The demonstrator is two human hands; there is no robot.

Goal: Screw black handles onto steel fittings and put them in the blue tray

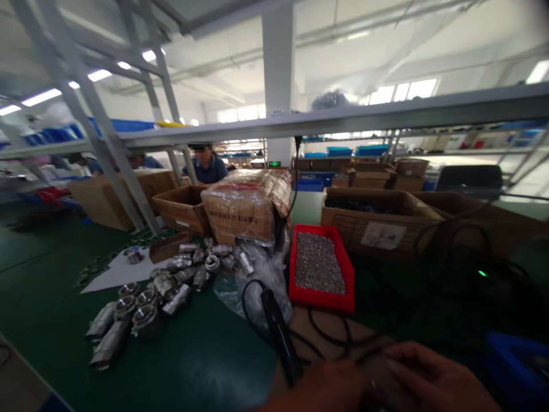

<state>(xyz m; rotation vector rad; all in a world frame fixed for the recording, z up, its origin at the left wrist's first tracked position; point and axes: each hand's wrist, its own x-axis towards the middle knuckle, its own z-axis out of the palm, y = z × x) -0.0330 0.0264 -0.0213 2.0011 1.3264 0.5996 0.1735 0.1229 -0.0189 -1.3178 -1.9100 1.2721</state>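
Green-topped and crowded, the table [189, 355] runs beneath a long grey shelf [257, 130], its near edge showing at the lower left. Closest to the hands on it is a slim black cylindrical tool [279, 335] with a thin black cord [243, 300] at its far end. Steady wrists and light fingertips would, I judge, serve this close handwork best, with the cord kept out from under the fingers. That tool is to the left of both hands, its near end meeting the blurred left hand [337, 383]; whether that hand grips it or only overlaps it in view, I cannot tell. The right hand [429, 372], farther toward the table's right edge, has curled fingers turned toward the left; anything pinched there is too dark to make out. Beside them lies a flat brown cardboard sheet [330, 323], and just beyond, toward the far edge, a red plastic tray [323, 301] of small shiny metal pieces [319, 263]. Crumpled clear plastic [274, 274] lies left of the tray, then silvery metal fittings [146, 317] toward the left edge. Farther back stands a plastic-wrapped cardboard box [240, 220].
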